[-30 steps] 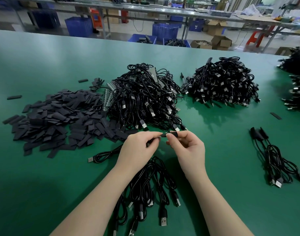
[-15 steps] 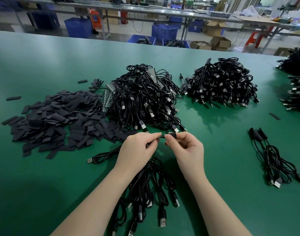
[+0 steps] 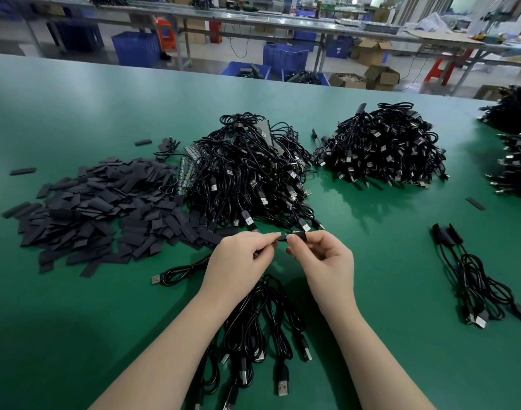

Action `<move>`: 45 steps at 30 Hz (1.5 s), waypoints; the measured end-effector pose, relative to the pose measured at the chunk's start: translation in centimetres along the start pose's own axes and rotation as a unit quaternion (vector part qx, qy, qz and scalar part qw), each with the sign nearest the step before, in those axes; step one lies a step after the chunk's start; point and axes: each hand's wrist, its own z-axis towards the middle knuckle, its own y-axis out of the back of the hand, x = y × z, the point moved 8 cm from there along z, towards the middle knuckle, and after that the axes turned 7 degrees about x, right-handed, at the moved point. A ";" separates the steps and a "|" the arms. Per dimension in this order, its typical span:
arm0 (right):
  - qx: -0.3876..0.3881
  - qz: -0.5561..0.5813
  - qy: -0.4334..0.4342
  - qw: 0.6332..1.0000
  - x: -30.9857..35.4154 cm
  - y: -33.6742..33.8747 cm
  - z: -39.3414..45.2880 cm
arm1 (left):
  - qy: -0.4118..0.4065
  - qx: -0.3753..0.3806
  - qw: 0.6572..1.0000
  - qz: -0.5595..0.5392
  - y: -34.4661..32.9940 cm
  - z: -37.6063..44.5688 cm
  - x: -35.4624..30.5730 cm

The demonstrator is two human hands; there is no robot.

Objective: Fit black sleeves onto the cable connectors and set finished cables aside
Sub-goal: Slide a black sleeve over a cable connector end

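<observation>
My left hand (image 3: 243, 255) pinches the end of a black cable whose connector (image 3: 282, 238) points right, just above the green table. My right hand (image 3: 324, 257) pinches a black sleeve (image 3: 300, 235) at that connector's tip. The two hands nearly touch. Several loose cables (image 3: 262, 329) lie under my wrists. A flat heap of black sleeves (image 3: 99, 208) spreads at the left. Behind my hands rises a big tangled cable pile (image 3: 247, 176). A small bundle of sleeved cables (image 3: 475, 276) lies apart at the right.
A second cable pile (image 3: 383, 146) sits at the back right, and more piles (image 3: 516, 161) reach the right edge. Stray sleeves (image 3: 475, 203) lie singly on the green table (image 3: 76, 321). Blue crates (image 3: 136, 51) and benches stand beyond the far edge.
The hands stay in the same place; the right fingers have shifted slightly on the sleeve against the connector tip.
</observation>
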 end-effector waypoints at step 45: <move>0.016 0.069 -0.045 0.996 -1.4 0.2 0.3 | -0.005 0.045 0.996 -0.078 -0.7 0.2 0.8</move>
